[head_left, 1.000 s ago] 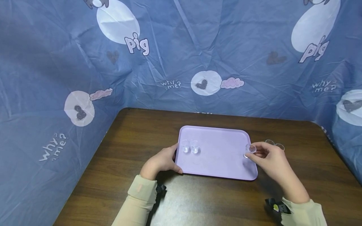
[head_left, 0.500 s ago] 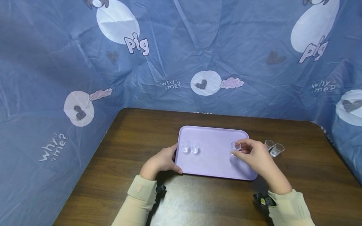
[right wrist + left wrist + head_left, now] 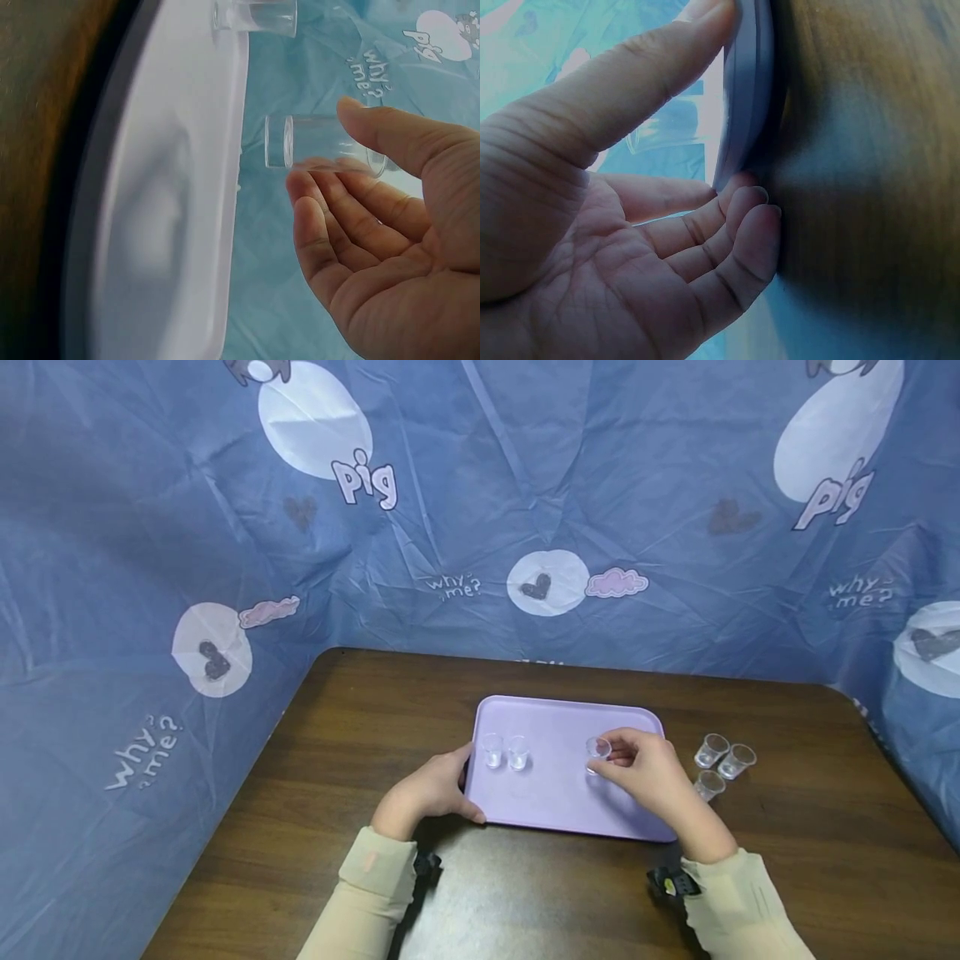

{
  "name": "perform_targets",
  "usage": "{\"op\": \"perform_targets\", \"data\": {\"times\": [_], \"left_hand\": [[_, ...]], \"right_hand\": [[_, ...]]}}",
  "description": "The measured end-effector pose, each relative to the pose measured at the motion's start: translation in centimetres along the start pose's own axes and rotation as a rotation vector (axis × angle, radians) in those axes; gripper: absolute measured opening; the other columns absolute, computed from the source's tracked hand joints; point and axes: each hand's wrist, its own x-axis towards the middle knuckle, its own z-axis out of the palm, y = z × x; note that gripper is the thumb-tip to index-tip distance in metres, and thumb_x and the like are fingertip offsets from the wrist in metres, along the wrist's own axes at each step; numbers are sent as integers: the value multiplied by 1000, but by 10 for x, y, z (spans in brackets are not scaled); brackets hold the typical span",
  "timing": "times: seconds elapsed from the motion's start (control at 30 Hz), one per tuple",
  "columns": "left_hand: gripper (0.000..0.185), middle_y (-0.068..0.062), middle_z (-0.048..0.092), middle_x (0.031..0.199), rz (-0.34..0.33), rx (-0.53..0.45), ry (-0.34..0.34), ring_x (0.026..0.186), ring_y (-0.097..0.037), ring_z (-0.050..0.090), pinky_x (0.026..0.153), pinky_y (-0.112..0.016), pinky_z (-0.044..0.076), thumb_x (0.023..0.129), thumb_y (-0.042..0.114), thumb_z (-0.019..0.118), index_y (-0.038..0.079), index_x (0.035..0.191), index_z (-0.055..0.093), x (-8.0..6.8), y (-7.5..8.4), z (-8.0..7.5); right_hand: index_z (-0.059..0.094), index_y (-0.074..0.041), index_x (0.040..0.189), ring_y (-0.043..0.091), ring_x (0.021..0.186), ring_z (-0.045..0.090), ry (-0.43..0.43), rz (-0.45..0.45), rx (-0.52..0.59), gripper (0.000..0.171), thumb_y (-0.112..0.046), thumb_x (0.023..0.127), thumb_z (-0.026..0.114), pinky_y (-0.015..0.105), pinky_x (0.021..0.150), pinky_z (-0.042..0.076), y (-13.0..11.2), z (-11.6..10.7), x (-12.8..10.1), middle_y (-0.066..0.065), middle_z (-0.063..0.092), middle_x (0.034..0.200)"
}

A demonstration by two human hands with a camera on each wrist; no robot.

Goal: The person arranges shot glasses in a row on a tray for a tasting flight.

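A lilac tray (image 3: 555,722) lies on the brown table. Two small clear cups (image 3: 505,751) stand side by side at its left end. My right hand (image 3: 609,760) pinches a third clear cup (image 3: 597,748) between thumb and fingers, a little above the tray's middle right. In the right wrist view that cup (image 3: 300,140) hangs clear of the tray (image 3: 180,187), held by my right hand (image 3: 326,161). My left hand (image 3: 459,785) grips the tray's left edge. In the left wrist view my left hand (image 3: 720,120) has its thumb on top of the rim (image 3: 754,75) and its fingers underneath.
Three more clear cups (image 3: 718,764) stand on the table (image 3: 360,735) just right of the tray. Blue printed cloth (image 3: 187,568) walls in the back and both sides of the table. Black wrist straps (image 3: 667,883) sit at both cuffs.
My right hand has carried the clear cup leftward from the tray's right edge to over its middle right. The cups on the table came into sight. The left hand has stayed put.
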Motion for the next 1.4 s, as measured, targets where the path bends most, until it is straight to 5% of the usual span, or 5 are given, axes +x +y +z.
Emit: {"op": "perform_targets", "data": {"times": [0.83,1.4], "left_hand": [[110,-12,66,113,16,3,-4,96,-23,62,88,-42,50,62,13,100,1,153,38,0,-1,-1],[106,-12,67,110,29,1,0,94,-23,62,87,-43,50,60,12,100,0,149,43,0,-2,0]], "right_hand": [[73,1,101,20,81,67,-60,28,71,25,-5,80,85,35,73,56,-17,48,24,8,71,90],[72,1,102,20,83,67,-71,53,56,27,-7,80,86,35,75,56,-14,58,28,6,71,92]]}}
